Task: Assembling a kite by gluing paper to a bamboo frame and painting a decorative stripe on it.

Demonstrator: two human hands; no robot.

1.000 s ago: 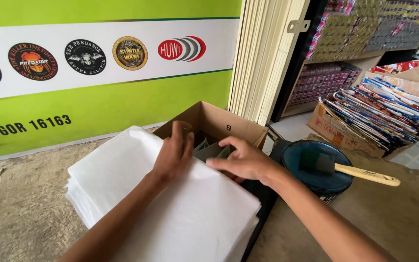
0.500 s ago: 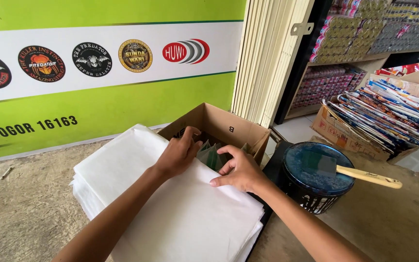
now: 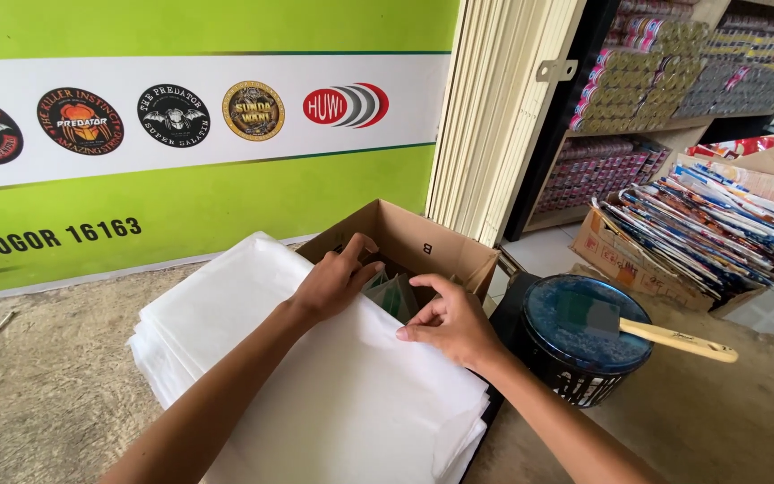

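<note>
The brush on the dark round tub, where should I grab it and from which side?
Take the brush by its pale wooden handle, coming from the right. The handle sticks out past the rim of the tub, free in the air, so fingers can likely wrap around it. The dark head lies flat on the tub's top, looks coated, and offers no clean hold.

Stack of white sheets [image 3: 315,394]: thin, large, plain white, matte; many layers piled flat, edges slightly uneven and fanned at the left side. Occupies the lower centre of the frame, its far edge touching the box.

Cardboard box [image 3: 423,246]: brown, corrugated, top flaps open and standing up; sits at frame centre, just behind the stack. Interior dark.

Greenish folded pieces [image 3: 396,294]: pale green, translucent-looking, standing roughly upright inside the box near its front wall; detail unclear.
</note>
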